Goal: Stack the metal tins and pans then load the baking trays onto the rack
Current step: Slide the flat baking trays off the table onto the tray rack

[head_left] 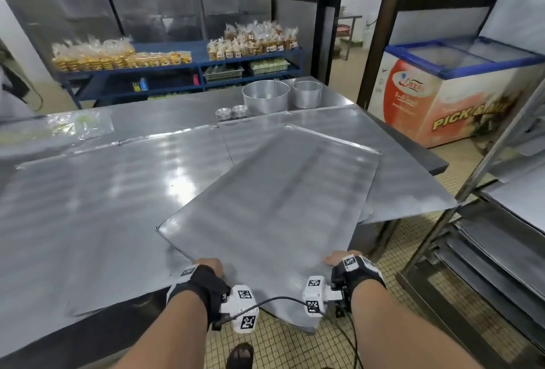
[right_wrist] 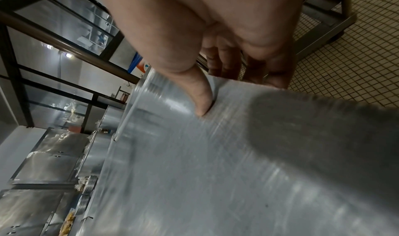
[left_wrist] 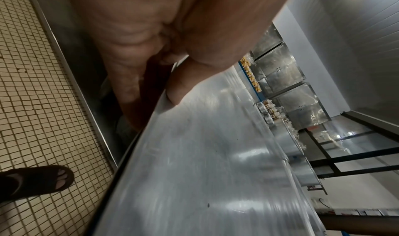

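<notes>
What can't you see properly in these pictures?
- Head view: the fingers of the left hand and right hand are hidden under the tray they hold.
- Head view: the rack is cut off by the right edge, so its free slots cannot be counted.
- Head view: the small tins are too small to count.
- Right wrist view: the tray surface is blurred.
- Left wrist view: the palm blocks the top of the picture.
</notes>
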Demonstrator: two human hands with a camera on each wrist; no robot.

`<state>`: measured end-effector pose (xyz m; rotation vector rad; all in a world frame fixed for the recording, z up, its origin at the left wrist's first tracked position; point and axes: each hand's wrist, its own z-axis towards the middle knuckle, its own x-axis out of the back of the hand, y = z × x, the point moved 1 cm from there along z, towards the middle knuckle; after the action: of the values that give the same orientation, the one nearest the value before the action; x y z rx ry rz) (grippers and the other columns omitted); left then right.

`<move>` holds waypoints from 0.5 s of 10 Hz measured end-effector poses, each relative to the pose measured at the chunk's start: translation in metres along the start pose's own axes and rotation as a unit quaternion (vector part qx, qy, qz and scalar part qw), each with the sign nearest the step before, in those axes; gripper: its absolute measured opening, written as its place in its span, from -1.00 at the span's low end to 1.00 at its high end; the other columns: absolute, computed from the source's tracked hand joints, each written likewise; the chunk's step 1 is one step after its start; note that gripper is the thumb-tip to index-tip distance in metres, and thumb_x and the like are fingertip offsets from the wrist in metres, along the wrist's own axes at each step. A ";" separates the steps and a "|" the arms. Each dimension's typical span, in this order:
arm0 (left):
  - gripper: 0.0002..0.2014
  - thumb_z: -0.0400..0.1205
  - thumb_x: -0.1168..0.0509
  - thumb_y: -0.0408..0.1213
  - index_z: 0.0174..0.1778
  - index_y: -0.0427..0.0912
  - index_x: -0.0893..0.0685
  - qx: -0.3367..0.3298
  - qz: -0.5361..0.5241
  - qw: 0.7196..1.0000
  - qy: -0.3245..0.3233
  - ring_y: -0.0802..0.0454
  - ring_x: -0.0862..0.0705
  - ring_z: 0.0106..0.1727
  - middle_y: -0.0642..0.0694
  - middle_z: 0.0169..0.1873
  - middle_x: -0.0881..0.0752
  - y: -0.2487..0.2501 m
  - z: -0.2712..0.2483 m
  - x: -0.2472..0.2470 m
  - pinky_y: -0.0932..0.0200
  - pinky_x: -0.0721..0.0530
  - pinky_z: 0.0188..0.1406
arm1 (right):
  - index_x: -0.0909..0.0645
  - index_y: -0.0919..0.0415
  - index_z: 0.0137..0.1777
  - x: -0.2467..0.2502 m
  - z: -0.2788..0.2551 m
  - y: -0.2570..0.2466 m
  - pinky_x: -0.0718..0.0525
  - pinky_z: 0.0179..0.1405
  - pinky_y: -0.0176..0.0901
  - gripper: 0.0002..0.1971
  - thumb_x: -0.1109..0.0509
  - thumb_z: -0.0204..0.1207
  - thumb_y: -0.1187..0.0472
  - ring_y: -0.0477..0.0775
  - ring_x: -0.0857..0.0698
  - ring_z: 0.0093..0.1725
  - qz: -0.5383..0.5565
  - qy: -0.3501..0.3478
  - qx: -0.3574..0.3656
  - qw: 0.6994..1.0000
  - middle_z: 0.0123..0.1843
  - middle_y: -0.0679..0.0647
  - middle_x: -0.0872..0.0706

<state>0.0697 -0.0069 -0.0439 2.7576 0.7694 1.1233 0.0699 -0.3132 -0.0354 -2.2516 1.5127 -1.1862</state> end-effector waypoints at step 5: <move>-0.24 0.61 -0.30 -0.17 0.65 -0.38 -0.15 0.129 -0.199 0.920 0.311 -0.44 -0.26 0.61 -0.46 0.59 -0.26 0.034 0.030 0.036 -0.29 -0.21 0.58 | -0.60 0.20 0.44 0.009 -0.024 0.000 -0.58 0.23 -0.17 -0.62 -0.31 0.67 0.10 0.22 -0.63 0.42 -0.155 0.028 0.030 0.987 0.44 0.17 -0.65</move>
<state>0.1263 -0.0162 -0.0344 2.2205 1.5533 1.9209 0.0549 -0.3141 -0.0147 -2.4950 1.1534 -1.3663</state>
